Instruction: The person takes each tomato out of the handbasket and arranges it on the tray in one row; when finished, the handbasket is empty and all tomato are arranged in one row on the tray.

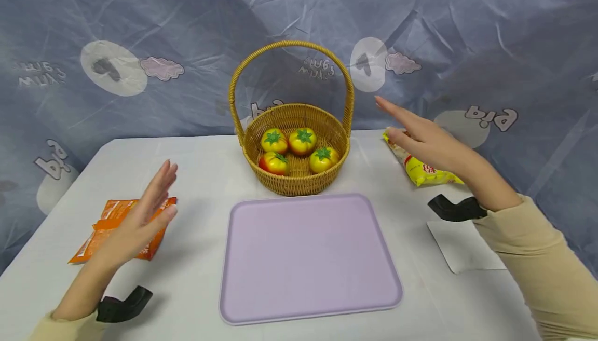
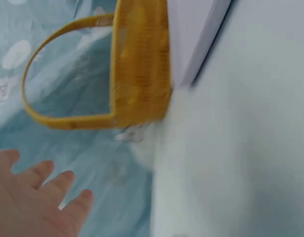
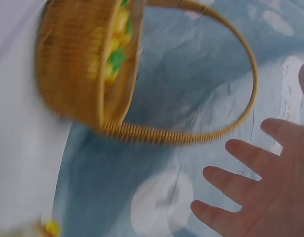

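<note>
My left hand is raised over the left of the table with its fingers straight, holding nothing. It overlaps some orange packets in the head view. My right hand is lifted at the right, fingers extended, also holding nothing, and partly covers a yellow snack bag. Between the hands, at the table's back, stands a wicker basket with a tall hoop handle. Several yellow-and-red tomatoes with green leafy tops lie inside it. The left wrist view shows the basket blurred, beyond the spread fingers.
In front of the basket lies a flat lilac tray with a low rim. A white card-like sheet is on the right, partly under the sleeve in this view. Behind the white table hangs a grey-blue printed cloth.
</note>
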A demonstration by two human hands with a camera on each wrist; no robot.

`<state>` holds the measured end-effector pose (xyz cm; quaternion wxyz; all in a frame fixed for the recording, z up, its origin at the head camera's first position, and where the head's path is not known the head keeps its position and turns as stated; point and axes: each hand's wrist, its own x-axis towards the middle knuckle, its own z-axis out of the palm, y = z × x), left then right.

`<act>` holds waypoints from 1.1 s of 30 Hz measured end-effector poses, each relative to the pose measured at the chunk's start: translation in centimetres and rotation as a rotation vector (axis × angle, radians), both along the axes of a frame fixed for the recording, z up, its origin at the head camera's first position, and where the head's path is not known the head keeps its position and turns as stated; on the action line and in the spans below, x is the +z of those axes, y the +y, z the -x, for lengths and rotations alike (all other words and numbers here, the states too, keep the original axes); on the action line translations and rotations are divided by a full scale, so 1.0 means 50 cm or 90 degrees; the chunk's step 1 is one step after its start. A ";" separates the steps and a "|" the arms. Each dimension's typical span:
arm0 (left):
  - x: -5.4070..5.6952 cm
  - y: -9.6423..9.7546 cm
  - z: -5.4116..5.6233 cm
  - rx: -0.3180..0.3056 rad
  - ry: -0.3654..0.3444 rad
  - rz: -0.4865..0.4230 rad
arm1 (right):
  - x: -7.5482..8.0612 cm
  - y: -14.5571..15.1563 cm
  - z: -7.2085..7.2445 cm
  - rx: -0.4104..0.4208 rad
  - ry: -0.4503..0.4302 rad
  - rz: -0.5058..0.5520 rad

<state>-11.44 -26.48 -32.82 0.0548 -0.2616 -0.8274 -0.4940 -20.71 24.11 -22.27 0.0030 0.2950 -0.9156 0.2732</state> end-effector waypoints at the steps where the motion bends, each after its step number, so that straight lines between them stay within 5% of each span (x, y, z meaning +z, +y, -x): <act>1: -0.014 0.010 0.000 -0.014 -0.020 -0.026 | -0.006 -0.020 0.004 0.007 0.009 0.026; 4: -0.062 0.032 -0.002 -0.050 -0.091 -0.083 | -0.032 -0.080 0.019 0.030 0.026 0.124; 9: -0.128 0.051 -0.005 -0.093 -0.147 -0.058 | -0.085 -0.176 0.045 0.088 -0.036 0.312; 14: -0.150 0.056 -0.007 -0.120 -0.188 0.014 | -0.138 -0.240 0.074 0.132 -0.187 0.498; 18: -0.150 0.062 -0.009 -0.118 -0.200 0.070 | -0.163 -0.272 0.095 0.086 -0.265 0.559; 25: -0.151 0.067 -0.012 -0.138 -0.156 0.129 | -0.178 -0.310 0.121 -0.013 -0.344 0.537; 33: -0.155 0.064 -0.018 -0.135 -0.124 0.158 | -0.186 -0.331 0.130 -0.020 -0.403 0.294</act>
